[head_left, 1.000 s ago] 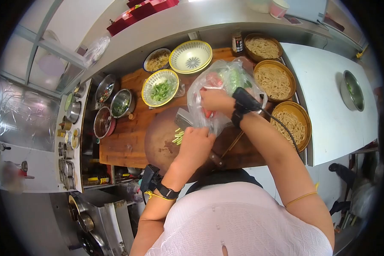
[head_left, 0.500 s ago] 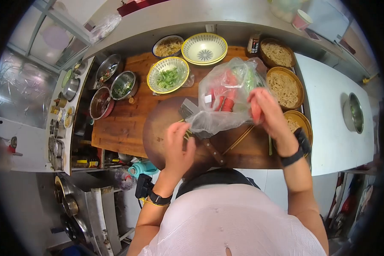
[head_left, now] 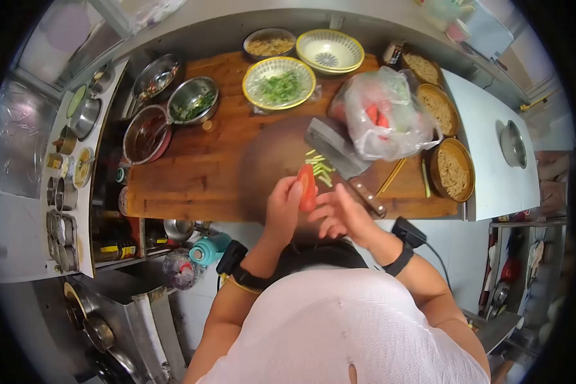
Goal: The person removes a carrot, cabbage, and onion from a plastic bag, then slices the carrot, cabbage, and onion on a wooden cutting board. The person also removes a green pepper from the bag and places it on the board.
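Note:
My left hand (head_left: 284,206) holds a red sausage (head_left: 307,187), a shiny, short, elongated piece, above the near part of the round cutting board (head_left: 262,153). Just right of it is my right hand (head_left: 347,216), its fingers spread and nothing in them. Short pale-green vegetable strips (head_left: 320,168) lie on the board beyond my hands. A cleaver (head_left: 338,148) rests beside them, its wooden handle (head_left: 367,196) pointing toward me. Farther right sits a clear plastic bag (head_left: 390,137) with red and green things inside.
Bowls of noodles (head_left: 453,169) line the right edge. Chopsticks (head_left: 392,176) lie near them. At the back are a bowl of chopped greens (head_left: 279,83) and stacked yellow-rimmed bowls (head_left: 330,50). Metal bowls (head_left: 192,100) stand left, beside a rack of seasoning tins (head_left: 64,192).
The red sausage has gone from my right hand to my left. My right hand has left the bag and come toward me. The bag now sits farther right, uncovering the cleaver and green strips.

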Demonstrator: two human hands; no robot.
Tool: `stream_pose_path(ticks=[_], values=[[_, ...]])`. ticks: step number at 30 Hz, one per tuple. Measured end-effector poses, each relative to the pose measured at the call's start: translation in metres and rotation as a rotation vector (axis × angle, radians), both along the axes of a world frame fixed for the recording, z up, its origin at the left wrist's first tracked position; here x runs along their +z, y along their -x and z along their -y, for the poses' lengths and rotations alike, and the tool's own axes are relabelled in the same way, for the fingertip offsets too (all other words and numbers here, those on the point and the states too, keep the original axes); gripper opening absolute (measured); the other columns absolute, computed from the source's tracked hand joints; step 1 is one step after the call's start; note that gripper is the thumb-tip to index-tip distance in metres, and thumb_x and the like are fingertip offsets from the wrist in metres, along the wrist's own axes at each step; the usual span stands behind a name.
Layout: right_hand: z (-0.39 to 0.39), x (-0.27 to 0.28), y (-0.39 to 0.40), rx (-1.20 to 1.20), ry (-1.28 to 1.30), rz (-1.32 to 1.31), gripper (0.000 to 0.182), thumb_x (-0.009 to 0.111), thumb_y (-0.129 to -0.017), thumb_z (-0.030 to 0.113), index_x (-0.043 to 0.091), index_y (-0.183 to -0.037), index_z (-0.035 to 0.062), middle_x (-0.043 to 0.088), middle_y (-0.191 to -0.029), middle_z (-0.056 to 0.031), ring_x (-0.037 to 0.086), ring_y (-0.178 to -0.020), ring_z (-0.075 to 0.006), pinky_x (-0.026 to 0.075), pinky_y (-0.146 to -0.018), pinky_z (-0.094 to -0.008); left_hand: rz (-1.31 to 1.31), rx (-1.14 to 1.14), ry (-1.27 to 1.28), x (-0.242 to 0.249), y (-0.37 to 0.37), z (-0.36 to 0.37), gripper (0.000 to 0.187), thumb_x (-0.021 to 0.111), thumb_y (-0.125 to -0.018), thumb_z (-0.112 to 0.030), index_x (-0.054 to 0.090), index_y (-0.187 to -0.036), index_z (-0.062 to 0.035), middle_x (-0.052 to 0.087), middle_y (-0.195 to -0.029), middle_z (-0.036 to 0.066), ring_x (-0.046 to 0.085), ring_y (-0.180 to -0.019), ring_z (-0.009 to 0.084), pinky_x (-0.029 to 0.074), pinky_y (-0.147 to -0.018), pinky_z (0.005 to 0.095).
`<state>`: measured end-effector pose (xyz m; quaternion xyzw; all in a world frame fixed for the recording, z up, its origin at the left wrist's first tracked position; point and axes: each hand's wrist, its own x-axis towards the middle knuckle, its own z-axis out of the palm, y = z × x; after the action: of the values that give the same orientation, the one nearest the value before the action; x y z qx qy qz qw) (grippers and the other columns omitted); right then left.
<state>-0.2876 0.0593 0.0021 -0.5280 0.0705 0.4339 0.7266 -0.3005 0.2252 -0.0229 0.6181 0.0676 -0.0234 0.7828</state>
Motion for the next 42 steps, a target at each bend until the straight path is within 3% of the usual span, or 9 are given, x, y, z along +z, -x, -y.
stream_pose_path(ticks=[3,6,11,13,17,19,23,28,42], values=[[0.013,-0.035,0.004,-0.101,0.362,0.493,0.034,0.046,-0.093,0.035,0.052,-0.106,0.0036,0.06,-0.09,-0.0086,0.06,-0.075,-0.0152,0.047,-0.058,-0.0265,-0.391,-0.167,0.436,-0.006,0.003,-0.032,0.03,0.038,-0.097,-0.025,0.048,-0.11,-0.0002,0.062,-0.097,0.011,0.06,-0.081,0.0187,0.049,-0.074,0.0286],[0.045,-0.052,-0.004,0.06,1.246,1.302,0.046,0.065,-0.074,0.016,0.048,-0.115,0.0051,0.052,-0.108,-0.0177,0.052,-0.095,-0.0348,0.043,-0.083,-0.0413,-0.476,-0.137,0.605,-0.02,-0.001,-0.046,0.031,0.038,-0.097,-0.025,0.048,-0.112,-0.0001,0.059,-0.102,0.013,0.059,-0.09,0.0208,0.049,-0.076,0.0301],[0.065,-0.088,-0.018,0.344,1.448,1.035,0.062,0.064,-0.071,0.013,0.037,-0.127,0.0074,0.05,-0.108,-0.0193,0.051,-0.099,-0.0374,0.044,-0.084,-0.0435,-0.41,-0.1,0.719,-0.045,-0.007,-0.049,0.031,0.048,-0.093,-0.02,0.046,-0.116,0.0016,0.056,-0.106,0.015,0.057,-0.097,0.023,0.049,-0.081,0.0317],[0.054,-0.088,-0.027,0.358,1.523,1.02,0.062,0.062,-0.069,0.008,0.037,-0.126,0.007,0.05,-0.107,-0.0191,0.051,-0.1,-0.0382,0.045,-0.083,-0.045,-0.38,-0.037,0.408,-0.056,-0.005,-0.05,0.028,0.054,-0.088,-0.008,0.049,-0.114,-0.0002,0.056,-0.109,0.013,0.057,-0.101,0.0221,0.046,-0.088,0.0305],[0.05,-0.07,-0.031,0.155,1.3,1.118,0.053,0.058,-0.07,0.005,0.04,-0.12,0.004,0.055,-0.092,-0.0203,0.057,-0.083,-0.0364,0.047,-0.075,-0.0453,-0.022,-0.055,-0.236,-0.081,-0.007,-0.053,0.028,0.059,-0.081,-0.003,0.053,-0.108,-0.002,0.056,-0.108,0.011,0.056,-0.102,0.0241,0.044,-0.089,0.0318],[0.046,-0.04,-0.02,0.056,1.147,1.073,0.047,0.058,-0.072,0.006,0.041,-0.116,0.0028,0.055,-0.083,-0.0192,0.058,-0.076,-0.0367,0.046,-0.07,-0.0448,0.351,-0.031,-0.95,-0.068,-0.006,-0.059,0.027,0.063,-0.073,-0.009,0.058,-0.1,-0.0053,0.058,-0.107,0.008,0.053,-0.106,0.0278,0.042,-0.091,0.0363],[0.054,0.001,-0.004,0.032,0.87,0.918,0.034,0.056,-0.079,0.008,0.043,-0.11,0.0,0.051,-0.064,-0.017,0.057,-0.067,-0.0388,0.043,-0.059,-0.0442,0.512,-0.19,-0.96,-0.093,-0.002,-0.068,0.031,0.063,-0.069,-0.007,0.058,-0.1,-0.0068,0.057,-0.11,0.01,0.05,-0.106,0.0326,0.041,-0.091,0.0379],[0.042,-0.002,0.007,0.317,0.933,1.247,0.025,0.054,-0.085,0.013,0.045,-0.105,0.0034,0.056,-0.087,-0.0211,0.057,-0.074,-0.0412,0.045,-0.064,-0.049,0.498,-0.088,-0.836,-0.102,0.029,-0.076,0.028,0.061,-0.071,-0.005,0.058,-0.098,-0.0056,0.053,-0.112,0.014,0.05,-0.106,0.0322,0.042,-0.091,0.0378],[0.005,0.001,0.017,0.696,1.014,1.437,0.031,0.05,-0.076,0.002,0.045,-0.106,0.0005,0.053,-0.083,-0.0191,0.061,-0.066,-0.036,0.051,-0.056,-0.0416,0.495,0.218,-1.075,-0.112,0.023,-0.038,0.018,0.058,-0.081,-0.007,0.058,-0.098,-0.0019,0.052,-0.102,0.015,0.049,-0.094,0.0333,0.04,-0.083,0.0406]])
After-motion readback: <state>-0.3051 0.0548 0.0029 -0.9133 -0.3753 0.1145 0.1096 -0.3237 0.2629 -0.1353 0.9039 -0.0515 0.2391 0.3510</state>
